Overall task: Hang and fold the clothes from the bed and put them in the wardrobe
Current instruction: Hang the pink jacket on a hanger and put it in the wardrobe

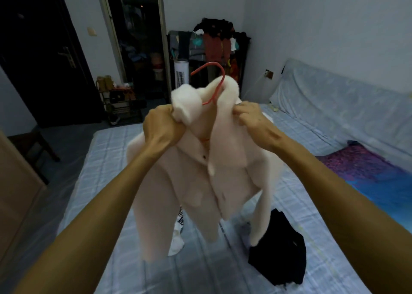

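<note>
- Two hands hold one garment up in the middle of the frame: a cream fleece jacket [200, 182] already sitting on a red hanger [220, 86].
- The left hand [163, 124] is fisted round the collar and shoulder on the left side. The right hand [252, 117] pinches the opposite collar edge. They are apart, with the hanger's neck between them.
- The jacket's long axis runs straight down from the hands toward the lower centre, its sleeves dangling over the blue checked bed [107, 159]. Whether the hem touches the sheet, I can't tell.
- The hook stands above both hands, arching toward upper left with its stem just beside the right hand. That hand looks the nearer one to take it.
- My guess is that the hanging step is nearly done; one hand needs to move to the hook before carrying.
- A black garment [278, 249] lies on the bed at lower right, and a white patterned piece [178, 233] shows behind the jacket.
- A loaded clothes rack [214, 39] stands at upper centre; I can't pick out the wardrobe for certain.
</note>
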The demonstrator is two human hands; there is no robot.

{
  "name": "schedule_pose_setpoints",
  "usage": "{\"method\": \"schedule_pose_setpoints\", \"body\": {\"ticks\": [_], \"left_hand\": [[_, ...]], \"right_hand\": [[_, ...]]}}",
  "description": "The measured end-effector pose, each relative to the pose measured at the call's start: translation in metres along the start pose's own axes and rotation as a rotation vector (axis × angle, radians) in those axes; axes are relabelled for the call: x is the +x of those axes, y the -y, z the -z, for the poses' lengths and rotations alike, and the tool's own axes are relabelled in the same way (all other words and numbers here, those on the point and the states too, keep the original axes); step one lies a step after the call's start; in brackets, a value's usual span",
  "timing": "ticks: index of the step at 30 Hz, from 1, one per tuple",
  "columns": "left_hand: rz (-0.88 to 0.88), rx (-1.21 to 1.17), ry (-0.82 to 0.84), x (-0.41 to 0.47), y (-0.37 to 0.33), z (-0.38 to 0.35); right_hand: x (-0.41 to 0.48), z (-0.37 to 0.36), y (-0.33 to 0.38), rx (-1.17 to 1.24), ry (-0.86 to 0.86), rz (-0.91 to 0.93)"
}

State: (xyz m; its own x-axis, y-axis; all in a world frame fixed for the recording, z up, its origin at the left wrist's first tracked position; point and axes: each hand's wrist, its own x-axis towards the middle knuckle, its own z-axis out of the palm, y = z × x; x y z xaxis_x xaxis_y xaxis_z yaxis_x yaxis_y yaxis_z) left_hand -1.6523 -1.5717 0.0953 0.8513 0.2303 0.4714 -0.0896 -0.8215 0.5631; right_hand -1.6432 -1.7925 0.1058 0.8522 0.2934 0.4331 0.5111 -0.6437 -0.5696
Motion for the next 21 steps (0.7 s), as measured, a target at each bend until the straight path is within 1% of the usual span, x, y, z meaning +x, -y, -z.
{"method": "schedule_pose_setpoints", "body": {"ticks": [3,5,8,10,13,15,17,19,21], "left_hand": [[0.011,0.031,-0.009,0.003,-0.002,0.008],[0.0,0.027,0.004,0.002,-0.007,0.012],[-0.107,0.043,0.069,-0.003,-0.017,0.018],[-0.191,0.09,0.129,-0.008,-0.024,0.024],[-0.255,0.065,0.111,-0.013,-0.031,0.026],[-0.275,0.0,0.095,-0.014,-0.035,0.029],[-0.337,-0.062,0.103,-0.017,-0.036,0.033],[-0.372,-0.096,0.141,-0.021,-0.036,0.037],[-0.372,-0.121,0.171,-0.028,-0.031,0.044]], "right_hand": [[-0.004,0.011,-0.014,-0.175,-0.086,-0.03],[-0.007,0.013,-0.017,-0.232,-0.101,-0.032],[-0.008,0.011,-0.017,-0.243,-0.193,-0.038],[-0.011,0.01,-0.011,-0.203,-0.257,-0.005],[-0.014,0.008,0.005,-0.185,-0.323,0.082],[-0.013,0.01,0.02,-0.227,-0.325,0.122],[-0.012,0.014,0.034,-0.304,-0.293,0.15],[-0.014,0.017,0.043,-0.371,-0.268,0.16],[-0.019,0.021,0.049,-0.397,-0.309,0.136]]}}
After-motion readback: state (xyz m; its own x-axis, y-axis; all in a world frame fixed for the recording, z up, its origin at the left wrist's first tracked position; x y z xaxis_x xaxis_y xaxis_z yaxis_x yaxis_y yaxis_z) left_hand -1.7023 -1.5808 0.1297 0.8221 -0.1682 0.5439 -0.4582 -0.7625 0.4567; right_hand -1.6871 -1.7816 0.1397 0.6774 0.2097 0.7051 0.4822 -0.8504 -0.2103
